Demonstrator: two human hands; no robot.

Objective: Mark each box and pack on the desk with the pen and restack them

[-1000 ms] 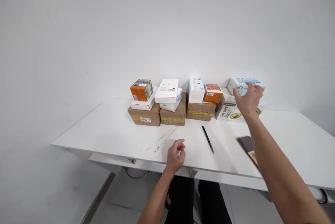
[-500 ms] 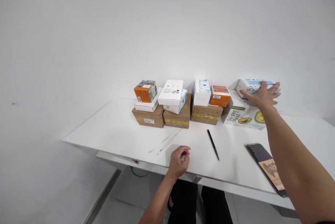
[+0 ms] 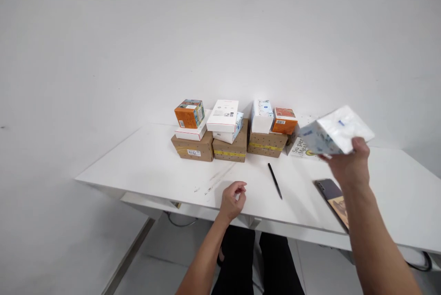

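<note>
My right hand [image 3: 351, 166] grips a white and blue tissue pack [image 3: 341, 127] from below, thumb on its near side, and holds it tilted in the air. Behind and partly covered by it stands the white "Super Meal" box [image 3: 299, 149] with avocado pictures. My left hand [image 3: 233, 199] rests at the table's front edge, fingers curled in and thumb close to them, with nothing seen inside. A black pen [image 3: 274, 181] lies on the table to its right. Below the raised pack is a phone [image 3: 327, 191] with a patterned back, partly hidden by my right forearm.
Along the wall, brown cardboard boxes [image 3: 195, 148] stand in a row on the white table [image 3: 144, 161]. On top are an orange box [image 3: 188, 116], flat white boxes [image 3: 223, 116], another tissue pack [image 3: 262, 116] and a second orange box [image 3: 284, 121].
My right hand has closed on the tissue pack, lifted it off the "Super Meal" box and brought it nearer to me, turning it. The left hand stays at the table edge. The view shifted slightly.
</note>
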